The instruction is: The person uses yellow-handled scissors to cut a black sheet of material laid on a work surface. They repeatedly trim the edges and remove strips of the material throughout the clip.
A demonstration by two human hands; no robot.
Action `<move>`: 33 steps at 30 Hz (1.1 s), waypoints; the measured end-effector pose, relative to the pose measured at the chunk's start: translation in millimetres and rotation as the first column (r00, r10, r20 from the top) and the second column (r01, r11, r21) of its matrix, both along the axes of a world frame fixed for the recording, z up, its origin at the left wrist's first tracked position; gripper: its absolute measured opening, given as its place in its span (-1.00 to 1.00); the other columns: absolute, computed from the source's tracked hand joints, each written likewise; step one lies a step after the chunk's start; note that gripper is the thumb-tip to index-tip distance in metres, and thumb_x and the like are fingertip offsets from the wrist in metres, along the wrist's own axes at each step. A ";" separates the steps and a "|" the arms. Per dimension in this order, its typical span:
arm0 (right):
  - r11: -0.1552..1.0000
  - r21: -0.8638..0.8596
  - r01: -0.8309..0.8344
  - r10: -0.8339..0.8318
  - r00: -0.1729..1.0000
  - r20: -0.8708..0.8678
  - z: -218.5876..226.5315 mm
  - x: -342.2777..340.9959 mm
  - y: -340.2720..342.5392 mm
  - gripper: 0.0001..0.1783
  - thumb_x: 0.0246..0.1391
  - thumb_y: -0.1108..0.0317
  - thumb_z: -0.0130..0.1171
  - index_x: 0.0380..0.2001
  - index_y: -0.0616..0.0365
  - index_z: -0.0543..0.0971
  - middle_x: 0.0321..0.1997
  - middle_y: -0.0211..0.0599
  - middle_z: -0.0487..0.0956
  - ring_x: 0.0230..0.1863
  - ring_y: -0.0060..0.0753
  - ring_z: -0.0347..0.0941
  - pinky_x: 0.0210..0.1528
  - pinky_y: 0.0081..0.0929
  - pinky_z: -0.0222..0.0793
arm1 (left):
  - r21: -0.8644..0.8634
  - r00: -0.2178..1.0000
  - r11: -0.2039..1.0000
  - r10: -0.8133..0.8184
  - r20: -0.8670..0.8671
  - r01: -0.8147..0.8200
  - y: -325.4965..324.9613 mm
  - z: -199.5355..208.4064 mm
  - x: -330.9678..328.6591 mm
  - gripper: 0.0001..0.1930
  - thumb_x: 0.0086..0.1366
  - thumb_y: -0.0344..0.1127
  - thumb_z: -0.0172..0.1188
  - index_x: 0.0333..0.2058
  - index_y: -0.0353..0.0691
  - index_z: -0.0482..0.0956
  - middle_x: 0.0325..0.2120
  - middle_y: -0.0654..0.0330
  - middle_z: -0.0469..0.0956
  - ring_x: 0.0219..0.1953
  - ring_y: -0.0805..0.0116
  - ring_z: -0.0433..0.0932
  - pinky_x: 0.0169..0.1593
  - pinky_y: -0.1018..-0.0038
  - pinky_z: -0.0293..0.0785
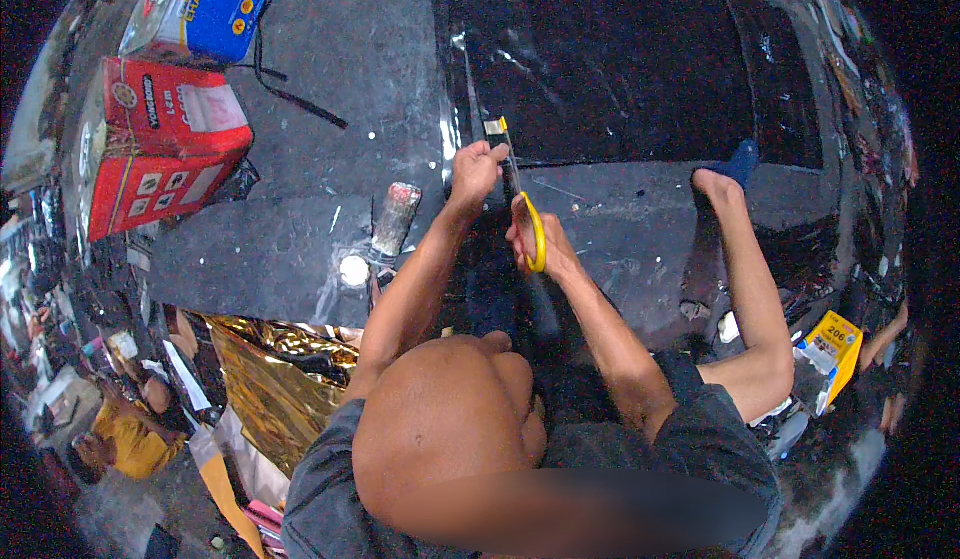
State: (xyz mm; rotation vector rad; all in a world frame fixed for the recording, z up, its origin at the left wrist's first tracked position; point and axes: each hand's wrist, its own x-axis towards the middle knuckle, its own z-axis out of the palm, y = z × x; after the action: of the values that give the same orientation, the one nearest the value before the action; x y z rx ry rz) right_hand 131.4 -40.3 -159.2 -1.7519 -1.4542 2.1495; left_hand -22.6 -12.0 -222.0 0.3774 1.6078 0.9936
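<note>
My right hand point(543, 244) is closed round the yellow handle of a pair of scissors point(537, 227), whose blades point away from me. Just left of the blades, my left hand point(477, 172) is closed, its fingers pinching what looks like the edge of dark sheet material. Beyond its fingertips, beside the blade end, sits a small silver and yellow piece point(496, 126); whether it is held cannot be made out. A large black sheet point(620, 59) lies flat on the floor past both hands, with a shiny fold along its left side.
A red box point(165, 149) and a blue-and-white container point(205, 9) stand at the far left. A grey cylinder point(396, 217) and a white round object point(354, 271) lie by my left forearm. Gold foil point(270, 389) is at lower left, a yellow packet point(832, 344) at right.
</note>
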 end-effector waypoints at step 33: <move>0.832 0.553 -0.031 0.007 0.999 0.045 -23.3 -142.1 224.6 -0.07 -0.01 -0.48 -0.45 -0.01 0.13 0.44 -0.11 0.27 0.45 0.03 0.17 0.35 0.06 -0.17 0.18 | 0.246 0.998 0.968 -0.061 0.004 0.058 -9.7 85.2 -15.1 -0.67 0.19 -0.22 0.15 -0.65 -0.05 0.22 -0.72 0.52 0.13 -0.67 0.69 0.05 -0.62 0.61 -0.05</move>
State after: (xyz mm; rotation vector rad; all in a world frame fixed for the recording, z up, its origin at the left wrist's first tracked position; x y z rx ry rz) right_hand -10.6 184.3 -182.5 -1.5600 -1.8634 1.4682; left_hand -37.8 -21.6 -136.7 0.5843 1.4580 1.1502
